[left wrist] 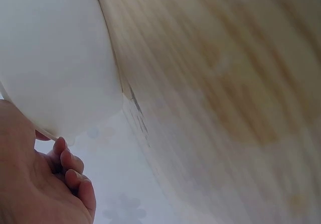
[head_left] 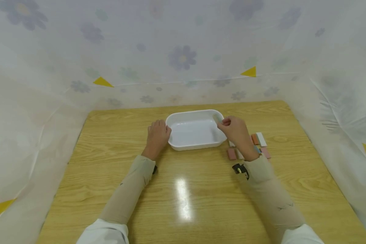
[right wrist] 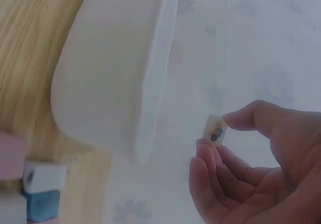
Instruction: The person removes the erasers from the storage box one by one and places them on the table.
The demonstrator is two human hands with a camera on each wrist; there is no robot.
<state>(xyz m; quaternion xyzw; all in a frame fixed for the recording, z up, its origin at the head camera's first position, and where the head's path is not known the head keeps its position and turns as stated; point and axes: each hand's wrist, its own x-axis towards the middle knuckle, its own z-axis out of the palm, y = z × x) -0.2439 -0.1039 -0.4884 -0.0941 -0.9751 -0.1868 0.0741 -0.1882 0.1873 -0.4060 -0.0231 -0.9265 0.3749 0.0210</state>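
A white oblong tray point(head_left: 190, 134) with rounded corners sits on the table. My left hand point(head_left: 158, 135) grips its left end, with the rim between thumb and curled fingers point(left wrist: 72, 161). Over the tray's right end, my right hand point(head_left: 236, 133) pinches a small pale eraser point(head_left: 217, 118) between thumb and fingertips. Dark and orange smudges mark the end of that eraser in the right wrist view. Beside the tray's right end lies a group of erasers, among them a white one point(head_left: 261, 139), an orange one point(head_left: 255, 139) and a reddish one point(head_left: 231, 154). My right forearm partly hides this group.
The wood-grain table point(head_left: 109, 162) extends around the tray. A flowered sheet point(head_left: 158, 51) hangs behind and at both sides, with yellow triangles point(head_left: 249, 72) on it. A blue eraser point(right wrist: 42, 205) lies near the tray in the right wrist view.
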